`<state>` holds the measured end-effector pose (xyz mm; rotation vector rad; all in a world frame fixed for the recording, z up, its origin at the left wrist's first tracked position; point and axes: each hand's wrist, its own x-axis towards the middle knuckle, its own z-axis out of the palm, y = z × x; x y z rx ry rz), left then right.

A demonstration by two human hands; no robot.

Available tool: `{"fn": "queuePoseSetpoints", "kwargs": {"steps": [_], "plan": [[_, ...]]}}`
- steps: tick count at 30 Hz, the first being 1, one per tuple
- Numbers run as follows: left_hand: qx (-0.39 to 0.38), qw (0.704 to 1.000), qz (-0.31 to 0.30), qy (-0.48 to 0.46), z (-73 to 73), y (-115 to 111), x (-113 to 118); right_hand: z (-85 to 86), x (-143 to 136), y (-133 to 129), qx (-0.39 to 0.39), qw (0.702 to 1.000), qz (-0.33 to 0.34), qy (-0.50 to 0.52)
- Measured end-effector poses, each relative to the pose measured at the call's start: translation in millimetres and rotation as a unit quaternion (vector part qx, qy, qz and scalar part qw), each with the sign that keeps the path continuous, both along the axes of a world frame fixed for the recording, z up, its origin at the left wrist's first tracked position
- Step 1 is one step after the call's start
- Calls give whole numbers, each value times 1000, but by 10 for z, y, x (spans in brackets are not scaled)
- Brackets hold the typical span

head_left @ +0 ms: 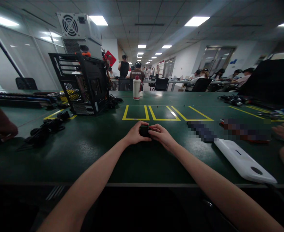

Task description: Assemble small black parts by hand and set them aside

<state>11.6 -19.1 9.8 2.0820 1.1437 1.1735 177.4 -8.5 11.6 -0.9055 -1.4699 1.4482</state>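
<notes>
Both of my hands meet over the green table [93,161], around a small dark block-like object [144,130] whose kind I cannot make out. My left hand [135,133] is closed on its left side, thumb below and fingers above. On the other side, the fingers of my right hand [161,134] press together against its right edge. Part of the object is hidden behind the fingers. Just beyond my hands, yellow tape outlines [135,119] mark the tabletop.
An open black computer case [84,83] with power supplies [77,27] on top stands left, beside black cables [44,130]. A white cup [136,88] is at the back. Right lie a white power bank-like device [245,159] and blurred items. Other people's hands [3,130] show at both sides.
</notes>
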Motion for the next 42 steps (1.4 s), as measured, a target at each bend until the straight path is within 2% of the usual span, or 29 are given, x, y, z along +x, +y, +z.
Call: {"fn": "queuePoseSetpoints", "kwargs": {"steps": [8, 15, 26, 32, 42], "plan": [[-2, 1000, -2, -4, -15, 9, -3, -8, -19, 41, -22, 1000, 0, 12], [-11, 1000, -17, -24, 15, -8, 7, -18, 19, 21, 15, 1000, 11, -12], [-13, 1000, 0, -4, 20, -16, -1, -7, -34, 46, -35, 999, 1, 18], [-10, 1000, -8, -14, 16, -10, 2, 1, 6, 24, 6, 1000, 11, -7], [2, 1000, 2, 4, -10, 9, 0, 5, -34, 42, -18, 1000, 4, 25]]}}
